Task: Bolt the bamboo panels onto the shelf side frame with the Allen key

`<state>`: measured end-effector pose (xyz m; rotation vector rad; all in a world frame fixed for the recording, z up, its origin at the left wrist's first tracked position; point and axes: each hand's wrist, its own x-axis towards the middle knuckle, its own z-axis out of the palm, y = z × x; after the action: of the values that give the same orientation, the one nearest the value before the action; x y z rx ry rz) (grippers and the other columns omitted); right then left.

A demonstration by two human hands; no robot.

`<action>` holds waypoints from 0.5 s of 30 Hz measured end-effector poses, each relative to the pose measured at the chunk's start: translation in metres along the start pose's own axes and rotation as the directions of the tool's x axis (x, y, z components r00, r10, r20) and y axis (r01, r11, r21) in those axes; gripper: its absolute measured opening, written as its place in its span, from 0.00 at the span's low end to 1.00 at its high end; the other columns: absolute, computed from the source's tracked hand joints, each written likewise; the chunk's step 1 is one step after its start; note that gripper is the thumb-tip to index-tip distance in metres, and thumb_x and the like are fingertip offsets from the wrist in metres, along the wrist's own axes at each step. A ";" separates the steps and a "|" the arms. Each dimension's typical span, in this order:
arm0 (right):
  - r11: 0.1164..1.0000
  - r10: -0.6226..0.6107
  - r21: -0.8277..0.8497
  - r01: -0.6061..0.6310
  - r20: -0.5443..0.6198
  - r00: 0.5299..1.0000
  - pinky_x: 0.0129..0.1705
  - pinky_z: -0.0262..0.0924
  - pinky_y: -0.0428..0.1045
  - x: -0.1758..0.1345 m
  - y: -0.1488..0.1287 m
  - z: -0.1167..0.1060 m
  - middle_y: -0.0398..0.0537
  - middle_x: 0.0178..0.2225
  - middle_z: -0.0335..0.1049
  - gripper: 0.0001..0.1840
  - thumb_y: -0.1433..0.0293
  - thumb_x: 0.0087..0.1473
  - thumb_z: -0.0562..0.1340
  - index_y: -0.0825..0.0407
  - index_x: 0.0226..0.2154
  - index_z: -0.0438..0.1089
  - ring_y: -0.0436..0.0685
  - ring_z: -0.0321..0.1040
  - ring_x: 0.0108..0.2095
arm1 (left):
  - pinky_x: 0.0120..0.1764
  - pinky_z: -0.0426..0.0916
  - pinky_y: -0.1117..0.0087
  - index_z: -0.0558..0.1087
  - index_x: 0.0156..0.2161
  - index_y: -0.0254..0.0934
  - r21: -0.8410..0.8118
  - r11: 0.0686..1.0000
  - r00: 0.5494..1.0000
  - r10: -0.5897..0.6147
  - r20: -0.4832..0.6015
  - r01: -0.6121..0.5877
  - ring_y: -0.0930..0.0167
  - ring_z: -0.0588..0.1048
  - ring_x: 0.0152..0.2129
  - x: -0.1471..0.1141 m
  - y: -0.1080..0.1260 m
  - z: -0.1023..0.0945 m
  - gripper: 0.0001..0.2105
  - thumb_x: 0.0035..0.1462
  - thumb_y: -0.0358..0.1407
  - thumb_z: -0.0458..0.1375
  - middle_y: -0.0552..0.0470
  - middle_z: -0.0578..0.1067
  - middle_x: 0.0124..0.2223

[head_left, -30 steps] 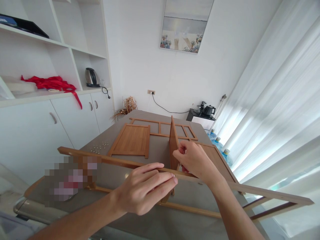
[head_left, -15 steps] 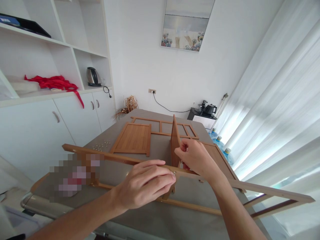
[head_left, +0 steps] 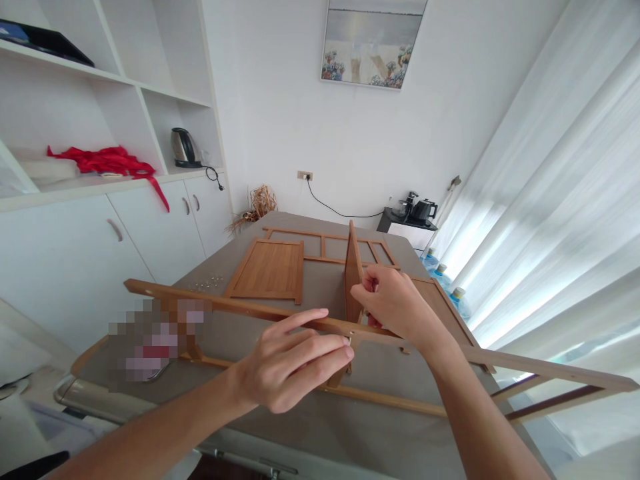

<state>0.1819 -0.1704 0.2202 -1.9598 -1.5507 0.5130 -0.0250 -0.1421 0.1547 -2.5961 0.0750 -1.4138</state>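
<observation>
A long wooden frame (head_left: 225, 305) stands on its edge across the near side of the table. Behind its upper rail an upright wooden panel (head_left: 352, 267) meets it roughly at right angles. My right hand (head_left: 395, 303) is closed at the panel's near edge; its fingertips are partly hidden behind the hand and the rail. My left hand (head_left: 295, 357) is in front of the rail, thumb out of sight, its fingertips together at a small metal screw (head_left: 350, 341) beside the rail, just below a hole.
On the grey-covered table (head_left: 320, 287) lie a flat slatted panel (head_left: 267, 270), an open ladder-like frame (head_left: 323, 247) at the back and another panel (head_left: 435, 300) at the right. Several small metal fittings (head_left: 210, 283) are scattered at left. Water bottles (head_left: 457, 297) stand beyond the right edge.
The fingers of my left hand have lifted and spread a little off the rail, showing more of it. My right hand stays at the panel. The view has shifted slightly.
</observation>
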 end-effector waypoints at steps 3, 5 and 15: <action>1.000 0.006 -0.004 -0.006 0.005 1.000 0.11 0.53 0.41 0.001 0.000 0.000 0.35 0.11 0.63 0.10 0.70 0.48 0.57 0.47 0.21 0.53 0.51 0.67 0.13 | 0.56 0.74 0.60 0.77 0.46 0.29 0.022 1.000 1.000 -0.004 0.005 0.004 0.74 0.81 0.32 0.003 0.000 0.000 0.10 0.66 0.25 0.54 0.46 0.83 0.42; 1.000 0.003 0.001 -0.003 0.004 1.000 0.12 0.53 0.41 0.001 0.001 0.000 0.35 0.12 0.63 0.10 0.69 0.48 0.57 0.47 0.21 0.53 0.51 0.67 0.13 | 0.55 0.74 0.62 0.77 0.46 0.28 0.046 0.999 1.000 -0.006 -0.004 0.006 0.74 0.81 0.31 0.005 0.001 0.001 0.09 0.65 0.25 0.55 0.46 0.83 0.43; 0.998 0.001 0.056 -0.002 0.013 1.000 0.11 0.51 0.40 0.001 0.002 0.000 0.33 0.11 0.60 0.11 0.70 0.48 0.56 0.47 0.21 0.51 0.50 0.67 0.13 | 0.55 0.74 0.63 0.79 0.44 0.30 0.046 0.999 0.994 0.022 -0.105 -0.017 0.76 0.78 0.25 0.004 -0.001 0.014 0.12 0.67 0.27 0.52 0.49 0.83 0.42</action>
<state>0.1838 -0.1698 0.2191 -1.9194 -1.5265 0.5647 -0.0109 -0.1402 0.1507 -2.4770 0.0820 -1.5267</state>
